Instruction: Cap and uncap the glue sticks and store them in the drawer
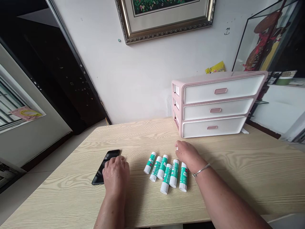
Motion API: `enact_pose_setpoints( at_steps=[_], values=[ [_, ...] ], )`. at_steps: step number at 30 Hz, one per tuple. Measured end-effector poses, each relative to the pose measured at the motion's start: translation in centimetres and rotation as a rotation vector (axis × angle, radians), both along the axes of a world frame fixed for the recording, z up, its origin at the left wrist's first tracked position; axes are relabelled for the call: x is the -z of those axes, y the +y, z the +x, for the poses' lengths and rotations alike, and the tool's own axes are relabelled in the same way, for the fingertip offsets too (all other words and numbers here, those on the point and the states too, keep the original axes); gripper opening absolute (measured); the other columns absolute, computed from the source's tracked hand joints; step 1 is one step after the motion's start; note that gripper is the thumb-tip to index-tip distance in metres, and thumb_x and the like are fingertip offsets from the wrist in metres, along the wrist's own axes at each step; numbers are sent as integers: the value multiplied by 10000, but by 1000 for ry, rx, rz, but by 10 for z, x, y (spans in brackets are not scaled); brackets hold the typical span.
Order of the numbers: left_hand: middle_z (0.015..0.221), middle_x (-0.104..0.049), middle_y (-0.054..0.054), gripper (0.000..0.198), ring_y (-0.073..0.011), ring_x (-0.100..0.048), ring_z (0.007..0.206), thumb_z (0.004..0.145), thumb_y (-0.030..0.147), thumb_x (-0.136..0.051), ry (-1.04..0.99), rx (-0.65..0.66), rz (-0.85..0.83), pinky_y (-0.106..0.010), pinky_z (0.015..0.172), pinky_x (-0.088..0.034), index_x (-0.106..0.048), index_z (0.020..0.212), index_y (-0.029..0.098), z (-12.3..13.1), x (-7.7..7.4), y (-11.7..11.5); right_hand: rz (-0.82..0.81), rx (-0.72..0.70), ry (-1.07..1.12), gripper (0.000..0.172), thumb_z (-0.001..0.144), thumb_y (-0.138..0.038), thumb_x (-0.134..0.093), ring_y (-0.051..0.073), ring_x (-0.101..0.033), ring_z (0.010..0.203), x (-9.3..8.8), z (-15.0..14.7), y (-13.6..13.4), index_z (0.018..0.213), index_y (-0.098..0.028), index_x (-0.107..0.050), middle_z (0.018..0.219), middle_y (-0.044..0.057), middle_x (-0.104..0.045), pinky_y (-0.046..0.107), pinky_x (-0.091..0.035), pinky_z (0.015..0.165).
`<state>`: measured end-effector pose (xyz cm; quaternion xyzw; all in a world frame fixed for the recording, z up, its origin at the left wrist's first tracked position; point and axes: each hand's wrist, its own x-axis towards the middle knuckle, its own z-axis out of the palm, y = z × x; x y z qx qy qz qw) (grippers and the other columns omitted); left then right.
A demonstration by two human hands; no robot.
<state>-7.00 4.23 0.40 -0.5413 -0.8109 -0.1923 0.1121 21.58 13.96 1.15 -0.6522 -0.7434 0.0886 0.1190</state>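
Several glue sticks [163,167] with green labels and white ends lie on the wooden table in a loose, slanted group. My left hand [116,170] rests palm down left of them, its fingers curled under, overlapping the right edge of a black phone [105,168]. No object shows in it. Beyond the glue sticks, my right hand [186,152] is closed in front of the drawer unit. A small white bit shows at its fingertips, too little to name. The wrist partly covers the top of the rightmost glue stick [183,178].
A pink and white drawer unit [215,110] stands at the table's back right, with a yellow packet [216,67] behind it. Against the wall hangs a framed picture [166,30]. The wooden table [71,197] ends at the left beside a dark doorway. A glass case [262,41] is at far right.
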Motion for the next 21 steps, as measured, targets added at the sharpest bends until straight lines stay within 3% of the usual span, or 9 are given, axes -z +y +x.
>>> enact_pose_setpoints(
  at_steps=[5, 7, 14, 21],
  values=[
    [987, -695, -74, 289, -243, -634, 960, 942, 409, -488, -219, 373, 6, -332, 842, -473, -706, 997, 228, 23, 9, 5, -15, -9, 22, 312, 847, -76, -551, 257, -648, 1075, -2, -2, -2, 1117, -156, -686, 1146, 141, -709, 309, -422, 828],
    [979, -694, -67, 307, -232, -641, 939, 938, 442, -499, -270, 459, -17, -326, 817, -469, -694, 1022, 221, 34, 8, 4, -21, -22, 33, 315, 844, -77, -557, 243, -648, 1081, -1, -3, -3, 1115, -167, -689, 1156, 126, -712, 296, -421, 829],
    [976, -712, -94, 272, -260, -631, 954, 880, 405, -562, -237, 413, -211, -322, 783, -421, -713, 1001, 215, 52, -4, -1, -38, -59, 34, 288, 833, -97, -581, 246, -662, 1047, 0, -5, -7, 1086, -169, -699, 1113, 114, -726, 298, -425, 805],
    [949, -708, -87, 219, -236, -630, 898, 861, 317, -550, -313, 402, -200, -310, 766, -425, -720, 932, 197, 45, -8, -2, -17, -73, 28, 329, 838, -45, -537, 241, -638, 1077, -8, -6, -12, 1098, -165, -698, 1126, 120, -711, 299, -415, 857]
  ],
)
